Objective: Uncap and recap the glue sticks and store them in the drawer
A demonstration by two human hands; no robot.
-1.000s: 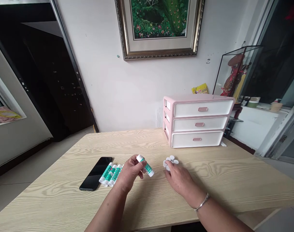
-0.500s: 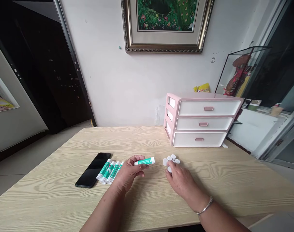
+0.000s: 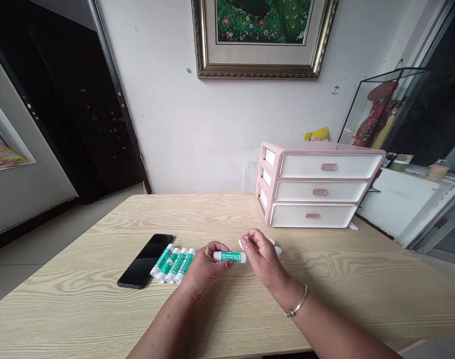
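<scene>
Left hand [image 3: 204, 268] held a green-labelled glue stick [image 3: 229, 257] crosswise. Right hand [image 3: 264, 257] pinched a white cap [image 3: 243, 243] near its end. Four more sticks [image 3: 173, 265] lay beside a phone [image 3: 143, 262] on the wooden table [image 3: 81, 284].
</scene>
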